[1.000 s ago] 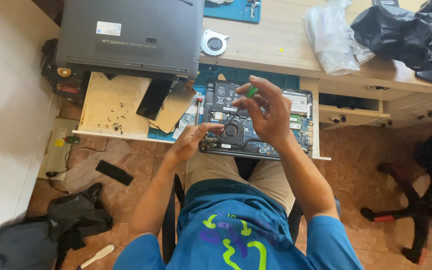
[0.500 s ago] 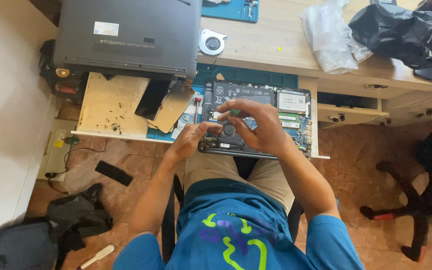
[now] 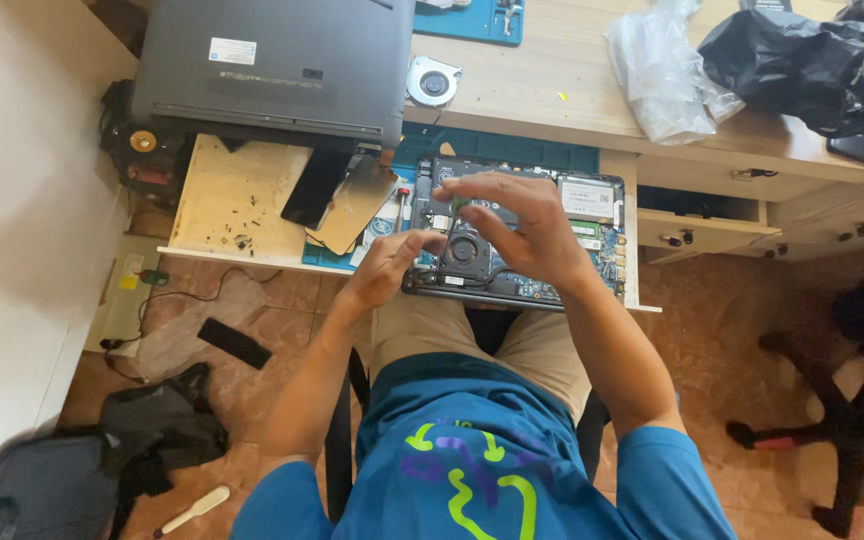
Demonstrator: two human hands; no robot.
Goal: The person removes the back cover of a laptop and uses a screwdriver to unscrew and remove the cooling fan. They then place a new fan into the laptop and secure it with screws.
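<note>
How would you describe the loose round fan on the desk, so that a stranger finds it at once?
Start at the closed grey laptop lying on the wooden desk. Just off its right edge, on bare wood, lies the loose fan: a small silver housing around a dark round rotor. The other fan sits inside the opened laptop under the hands; this one lies alone.

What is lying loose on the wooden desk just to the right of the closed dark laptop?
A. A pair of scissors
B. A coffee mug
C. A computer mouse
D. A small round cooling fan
D: a small round cooling fan sits on the desk beside the closed dark laptop, apart from the opened laptop that both hands work over.
</note>
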